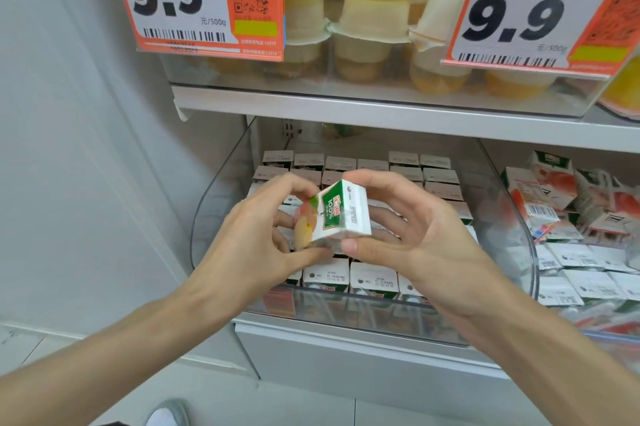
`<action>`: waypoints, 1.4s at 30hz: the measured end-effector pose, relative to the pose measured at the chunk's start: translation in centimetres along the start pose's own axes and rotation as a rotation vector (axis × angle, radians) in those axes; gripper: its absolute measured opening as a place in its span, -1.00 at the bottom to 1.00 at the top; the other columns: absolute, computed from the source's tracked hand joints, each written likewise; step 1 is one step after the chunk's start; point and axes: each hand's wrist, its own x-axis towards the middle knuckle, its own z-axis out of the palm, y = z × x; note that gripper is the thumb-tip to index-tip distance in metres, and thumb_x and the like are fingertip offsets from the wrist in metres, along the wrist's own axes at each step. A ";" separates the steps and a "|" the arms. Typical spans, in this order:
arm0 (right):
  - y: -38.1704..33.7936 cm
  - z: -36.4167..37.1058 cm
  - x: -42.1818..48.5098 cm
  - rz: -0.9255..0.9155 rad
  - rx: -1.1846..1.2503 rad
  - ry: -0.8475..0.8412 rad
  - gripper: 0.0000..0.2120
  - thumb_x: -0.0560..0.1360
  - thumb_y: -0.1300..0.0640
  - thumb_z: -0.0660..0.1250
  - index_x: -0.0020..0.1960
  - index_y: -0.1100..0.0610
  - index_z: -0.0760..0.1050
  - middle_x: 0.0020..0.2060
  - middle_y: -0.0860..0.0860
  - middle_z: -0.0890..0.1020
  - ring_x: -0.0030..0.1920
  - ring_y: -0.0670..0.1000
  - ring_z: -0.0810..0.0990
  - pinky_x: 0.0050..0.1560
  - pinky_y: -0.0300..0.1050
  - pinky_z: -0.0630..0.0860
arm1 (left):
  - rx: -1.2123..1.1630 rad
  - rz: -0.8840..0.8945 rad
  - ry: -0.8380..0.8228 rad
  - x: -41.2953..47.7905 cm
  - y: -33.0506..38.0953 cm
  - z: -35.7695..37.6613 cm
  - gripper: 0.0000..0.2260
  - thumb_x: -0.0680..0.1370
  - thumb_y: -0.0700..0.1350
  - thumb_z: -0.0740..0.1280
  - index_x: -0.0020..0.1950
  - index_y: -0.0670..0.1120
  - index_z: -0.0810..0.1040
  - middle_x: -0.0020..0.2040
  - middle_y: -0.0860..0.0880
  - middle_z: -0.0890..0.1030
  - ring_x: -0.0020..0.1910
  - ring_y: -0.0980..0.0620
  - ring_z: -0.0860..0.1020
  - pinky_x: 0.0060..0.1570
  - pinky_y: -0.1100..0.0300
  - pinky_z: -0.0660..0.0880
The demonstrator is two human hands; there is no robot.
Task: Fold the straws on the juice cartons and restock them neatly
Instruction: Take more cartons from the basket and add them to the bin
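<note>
Two hands hold one carton [337, 214] over the bin [221, 183], near its front edge, long axis left-right. Left hand [256, 231] fingers [298, 184] pinch the fruit end, right hand [426, 238] clamps the white end. Straw hidden.

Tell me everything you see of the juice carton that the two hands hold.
The juice carton is a small paperboard box, white with a green panel reading 100% and a fruit picture. It is tilted in the air above the clear bin of cartons. The left hand pinches its fruit end; the right hand grips its white end. Its straw is not clear.
</note>
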 end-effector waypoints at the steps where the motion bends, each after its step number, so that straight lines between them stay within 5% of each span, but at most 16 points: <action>1: 0.0 0.0 0.0 0.000 -0.006 0.005 -0.42 0.45 0.46 0.55 0.34 -0.02 0.62 0.25 -0.09 0.71 0.30 -0.07 0.67 0.30 -0.23 0.58 | -0.016 0.003 -0.004 0.0 0.0 0.1 -0.49 0.39 -0.08 0.70 0.14 0.28 0.51 0.20 0.21 0.65 -0.01 0.05 0.69 -0.31 0.23 0.58; 7: 0.1 -0.7 0.5 0.099 0.210 0.181 -0.59 0.57 0.11 0.49 0.39 -0.09 0.58 0.21 0.02 0.75 0.22 0.06 0.74 0.34 -0.04 0.60 | -0.231 0.003 -0.067 0.2 0.4 0.0 -0.29 0.32 -0.03 0.70 0.40 0.26 0.52 0.21 0.16 0.64 -0.18 0.04 0.68 -0.33 0.22 0.49; 13: 0.6 -0.9 0.8 0.192 0.366 0.080 -0.67 0.68 -0.03 0.36 0.35 0.12 0.63 0.20 0.15 0.75 0.24 0.14 0.73 0.24 -0.10 0.65 | -0.217 0.070 -0.071 0.3 0.4 0.1 -0.53 0.46 0.05 0.60 0.33 0.30 0.60 0.21 0.15 0.67 -0.12 0.04 0.69 -0.22 0.28 0.52; 17: 0.3 -0.9 0.8 0.205 0.270 0.114 -0.70 0.65 -0.09 0.39 0.27 0.05 0.70 0.11 0.14 0.77 0.12 0.11 0.77 0.16 -0.13 0.67 | -0.221 0.053 -0.096 0.1 0.0 0.3 -0.57 0.52 0.09 0.52 0.37 0.30 0.56 0.25 0.18 0.67 0.01 0.03 0.73 0.02 0.08 0.65; 20: -0.5 -1.6 0.6 0.196 0.087 0.136 -0.56 0.52 -0.16 0.50 0.35 -0.04 0.63 0.19 0.06 0.75 0.18 0.07 0.75 0.34 0.03 0.60 | -0.232 0.074 -0.150 -0.1 -0.3 0.7 -0.58 0.57 0.06 0.45 0.41 0.30 0.51 0.30 0.24 0.65 0.19 0.10 0.70 0.19 0.06 0.64; 22: -1.5 -2.4 0.3 0.152 -0.074 0.121 -0.54 0.48 -0.11 0.55 0.35 -0.07 0.62 0.28 -0.03 0.70 0.23 0.02 0.72 0.36 0.04 0.57 | -0.233 0.117 -0.175 -0.3 -0.2 1.0 -0.57 0.58 0.07 0.41 0.45 0.25 0.49 0.33 0.24 0.63 0.26 0.13 0.67 0.22 0.21 0.61; 26: -3.9 -4.5 -1.3 0.049 -0.174 0.095 -0.58 0.49 0.19 0.55 0.32 0.15 0.59 0.26 0.05 0.68 0.02 0.09 0.80 -0.01 -0.07 0.73 | -0.152 0.222 -0.202 -0.2 1.3 1.9 -0.53 0.60 0.06 0.46 0.49 0.23 0.47 0.35 0.27 0.62 0.27 0.16 0.65 0.19 0.33 0.56; 30: -6.0 -8.4 -5.1 -0.046 -0.298 0.164 -0.59 0.42 0.19 0.60 0.21 0.22 0.58 0.10 0.08 0.73 -0.07 0.17 0.80 -0.01 0.08 0.76 | -0.039 0.288 -0.208 0.7 4.3 4.2 -0.56 0.58 -0.06 0.46 0.44 0.18 0.51 0.30 0.29 0.63 0.22 0.17 0.66 0.10 0.26 0.60; 34: -6.6 -13.8 -12.1 -0.069 -0.357 0.307 -0.58 0.36 0.12 0.62 0.16 0.19 0.61 0.04 0.02 0.73 -0.10 0.00 0.77 -0.05 -0.09 0.72 | 0.087 0.361 -0.183 1.1 7.5 8.6 -0.70 0.60 0.02 0.41 0.33 0.15 0.58 0.23 0.24 0.64 0.21 0.15 0.63 0.13 0.12 0.61; 38: -4.3 -19.5 -20.2 0.075 -0.463 0.444 -0.58 0.30 0.18 0.68 0.10 0.15 0.62 0.10 0.01 0.68 -0.27 -0.10 0.70 -0.25 -0.30 0.59 | 0.162 0.410 -0.134 1.5 10.3 13.0 -0.58 0.58 0.18 0.31 0.43 0.16 0.48 0.29 0.16 0.53 0.26 0.14 0.53 0.24 0.05 0.52; 42: 2.2 -23.6 -26.3 0.338 -0.547 0.373 -0.58 0.29 0.22 0.74 0.03 0.10 0.62 -0.02 0.13 0.68 -0.27 0.19 0.70 -0.29 0.03 0.58 | 0.260 0.438 -0.089 2.0 11.7 16.0 -0.58 0.62 0.12 0.32 0.44 0.01 0.53 0.36 -0.03 0.50 0.38 -0.07 0.44 0.42 -0.06 0.39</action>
